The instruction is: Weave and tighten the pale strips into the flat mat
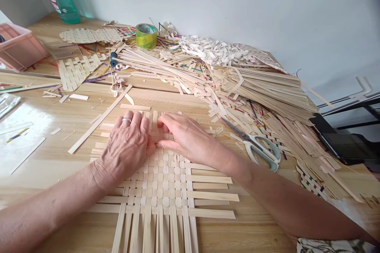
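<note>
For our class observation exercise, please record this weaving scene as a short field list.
left hand: flat on woven bamboo mat, ring on one finger
right hand: fingertips on the same mat
nearby tool: scissors, pale handles, right of the mat
loose material: bamboo strips, heaped behind
surface: wooden table

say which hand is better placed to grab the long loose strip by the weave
Left, probably: the left hand lies on the pale woven bamboo mat close to the long thin bamboo strip, while the right hand sits farther away.
</note>
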A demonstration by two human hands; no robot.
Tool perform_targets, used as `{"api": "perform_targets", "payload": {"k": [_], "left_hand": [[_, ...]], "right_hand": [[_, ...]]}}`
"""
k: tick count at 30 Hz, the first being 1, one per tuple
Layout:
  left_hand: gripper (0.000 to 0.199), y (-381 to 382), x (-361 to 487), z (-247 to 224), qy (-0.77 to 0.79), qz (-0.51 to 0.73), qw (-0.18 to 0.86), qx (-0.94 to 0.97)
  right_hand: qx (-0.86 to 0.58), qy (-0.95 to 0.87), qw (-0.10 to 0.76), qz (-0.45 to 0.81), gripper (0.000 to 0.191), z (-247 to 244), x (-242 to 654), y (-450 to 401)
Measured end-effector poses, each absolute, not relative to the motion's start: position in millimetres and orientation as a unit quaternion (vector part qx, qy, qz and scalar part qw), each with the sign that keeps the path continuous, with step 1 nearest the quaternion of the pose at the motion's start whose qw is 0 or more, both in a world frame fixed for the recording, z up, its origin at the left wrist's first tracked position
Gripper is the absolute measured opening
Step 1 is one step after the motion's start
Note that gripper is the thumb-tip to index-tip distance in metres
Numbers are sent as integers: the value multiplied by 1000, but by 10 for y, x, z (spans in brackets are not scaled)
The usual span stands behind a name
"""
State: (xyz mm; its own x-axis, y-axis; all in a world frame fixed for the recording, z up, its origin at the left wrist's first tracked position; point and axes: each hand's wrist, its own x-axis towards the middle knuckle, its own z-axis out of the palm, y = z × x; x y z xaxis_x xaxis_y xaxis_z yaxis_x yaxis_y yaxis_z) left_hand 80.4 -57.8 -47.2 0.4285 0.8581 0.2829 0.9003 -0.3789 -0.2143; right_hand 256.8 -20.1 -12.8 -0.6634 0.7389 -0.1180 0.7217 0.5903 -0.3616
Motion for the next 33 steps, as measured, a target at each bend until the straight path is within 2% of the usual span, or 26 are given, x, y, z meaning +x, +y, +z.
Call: {"api": "perform_targets", "payload": {"k": [11,18,24,27,33], "left_hand": [[9,-575,806,-489,-546,-59,159,-820],[10,-562,797,-476,-559,-57,134,-816],[16,-569,754,-383,-564,-17,100,-819],[19,-554,732,-331,-561,-2,94,-822],[21,-546,731,-332,-544,-2,105,-832]], "right_hand": [[-413,-886,40,207,28,-164,2569,-190],[-412,-883,96,204,49,-218,2635,-167],[-448,-886,27,119,40,-66,2824,-140],[-477,-874,-9,91,44,-82,2974,-161],[-495,-860,35,118,43,-192,3122,-248]]}}
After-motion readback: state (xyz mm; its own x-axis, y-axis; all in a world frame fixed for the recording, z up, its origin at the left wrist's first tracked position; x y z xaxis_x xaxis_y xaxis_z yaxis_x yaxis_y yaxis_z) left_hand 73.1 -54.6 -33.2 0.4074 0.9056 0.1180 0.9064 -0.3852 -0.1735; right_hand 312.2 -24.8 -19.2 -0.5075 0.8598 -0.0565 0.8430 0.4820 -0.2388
